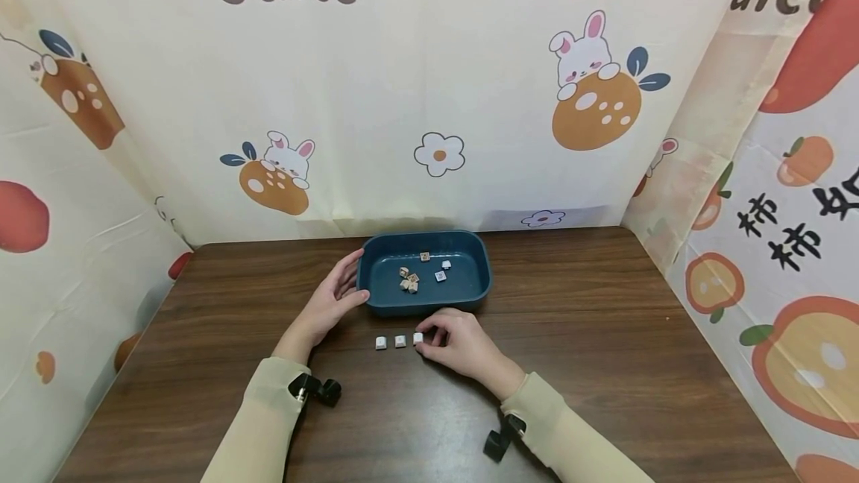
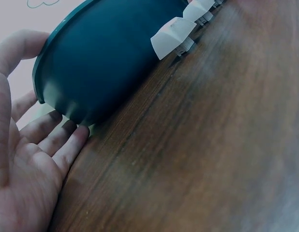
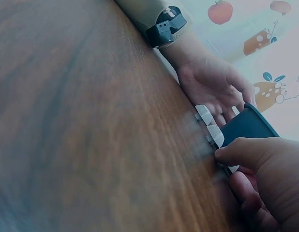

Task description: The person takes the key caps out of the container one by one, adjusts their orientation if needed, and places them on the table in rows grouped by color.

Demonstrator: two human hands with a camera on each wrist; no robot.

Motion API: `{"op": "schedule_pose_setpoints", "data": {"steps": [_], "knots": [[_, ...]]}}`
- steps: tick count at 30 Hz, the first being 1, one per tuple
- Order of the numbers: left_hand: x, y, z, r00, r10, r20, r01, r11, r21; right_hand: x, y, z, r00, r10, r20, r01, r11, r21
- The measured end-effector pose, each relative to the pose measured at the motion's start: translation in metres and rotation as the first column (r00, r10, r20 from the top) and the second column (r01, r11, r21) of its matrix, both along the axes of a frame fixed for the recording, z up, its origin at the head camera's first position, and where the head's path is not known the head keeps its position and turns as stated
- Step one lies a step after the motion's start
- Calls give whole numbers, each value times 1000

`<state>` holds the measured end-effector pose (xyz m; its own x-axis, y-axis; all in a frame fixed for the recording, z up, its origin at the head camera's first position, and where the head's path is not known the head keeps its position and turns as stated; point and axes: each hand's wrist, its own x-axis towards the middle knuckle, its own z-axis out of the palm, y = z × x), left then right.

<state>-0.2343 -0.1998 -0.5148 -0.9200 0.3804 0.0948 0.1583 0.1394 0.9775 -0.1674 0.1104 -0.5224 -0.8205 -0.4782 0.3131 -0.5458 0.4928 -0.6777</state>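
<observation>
Seeing from my remote feed, largest first:
table [image 1: 604, 364]: dark wood grain, carries everything.
tray [image 1: 470, 297]: dark blue, rounded corners, at table centre; several small keycaps [image 1: 409, 279] lie loose inside.
left hand [image 1: 331, 298]: fingers straight and slightly spread, resting against the tray's left wall.
right hand [image 1: 461, 343]: just in front of the tray, thumb and fingers pinching the rightmost keycap [image 1: 418, 338].
row: that keycap plus two more white keycaps [image 1: 391, 342], lined up on the table before the tray.
</observation>
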Motion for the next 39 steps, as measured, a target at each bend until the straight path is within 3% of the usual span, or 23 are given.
{"op": "schedule_pose_setpoints", "data": {"steps": [13, 26, 34, 39], "knots": [[-1, -2, -2, 1000, 23, 6, -23, 999, -34, 2, 1, 2, 1000, -21, -8, 21, 1000, -23], [-1, -1, -1, 1000, 10, 7, -10, 1000, -18, 5, 6, 22, 988, -69, 142, 74, 997, -33], [-1, -1, -2, 1000, 16, 5, -16, 1000, -26, 2, 16, 30, 970, 12, 241, -3, 999, -41], [0, -1, -2, 1000, 27, 16, -27, 999, -22, -1, 25, 41, 964, 64, 258, -52, 997, -54]]}}
